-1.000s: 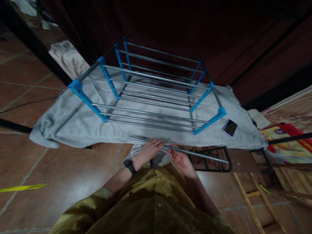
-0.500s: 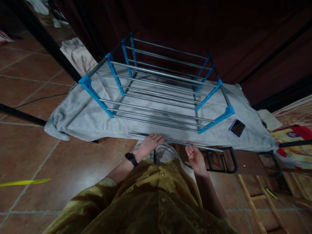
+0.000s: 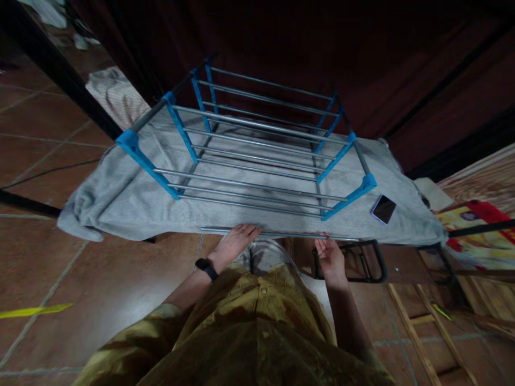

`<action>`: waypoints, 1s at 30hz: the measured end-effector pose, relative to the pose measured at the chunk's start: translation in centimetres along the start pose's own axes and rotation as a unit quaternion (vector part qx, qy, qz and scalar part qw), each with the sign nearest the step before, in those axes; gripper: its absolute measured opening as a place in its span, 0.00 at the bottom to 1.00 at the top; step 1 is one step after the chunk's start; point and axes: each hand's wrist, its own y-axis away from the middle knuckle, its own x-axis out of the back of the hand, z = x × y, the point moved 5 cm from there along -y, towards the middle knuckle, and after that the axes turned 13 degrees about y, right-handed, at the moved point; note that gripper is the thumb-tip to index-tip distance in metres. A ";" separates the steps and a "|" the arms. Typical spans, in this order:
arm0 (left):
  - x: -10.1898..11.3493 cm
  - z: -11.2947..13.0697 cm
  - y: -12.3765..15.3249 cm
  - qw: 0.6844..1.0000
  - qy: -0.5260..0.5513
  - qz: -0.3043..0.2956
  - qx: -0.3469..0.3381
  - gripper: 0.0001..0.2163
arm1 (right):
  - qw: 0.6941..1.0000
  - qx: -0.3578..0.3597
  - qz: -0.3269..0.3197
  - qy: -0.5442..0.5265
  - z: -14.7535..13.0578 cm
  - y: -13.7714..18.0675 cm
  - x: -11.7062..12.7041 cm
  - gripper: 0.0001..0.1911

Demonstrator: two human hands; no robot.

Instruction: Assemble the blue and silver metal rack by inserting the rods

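The cloth's (image 3: 193, 217) front edge separates rack (image 3: 257, 124) from rod (image 3: 289, 234) in both hands (image 3: 238, 241) (image 3: 331, 259).

The head camera looks forward and steeply down from above the shirt (image 3: 261, 327), near the left hand (image 3: 237, 241) and right hand (image 3: 330, 258), with the rack (image 3: 257, 124) farther ahead, the curtain (image 3: 281, 37) beyond and floor (image 3: 116, 316) at both sides.

Rack (image 3: 261, 125) obstructs middle of cloth (image 3: 193, 217); gaps through it narrow. Passage open along near strip, between rack and rod (image 3: 289, 234). Phone (image 3: 383, 209) obstructs right. Left end passable. Curtain (image 3: 281, 37) blocks far side.
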 end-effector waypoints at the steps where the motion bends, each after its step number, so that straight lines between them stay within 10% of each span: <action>1: 0.0 -0.2 0.2 1.000 0.004 0.004 0.001 0.22 | 1.000 0.001 0.004 -0.002 -0.1 -0.1 0.0 0.06; 30: 0.0 -1.0 -0.1 0.998 -0.067 -0.005 -0.013 0.20 | 0.992 0.093 0.090 0.007 -1.6 -2.2 3.8 0.15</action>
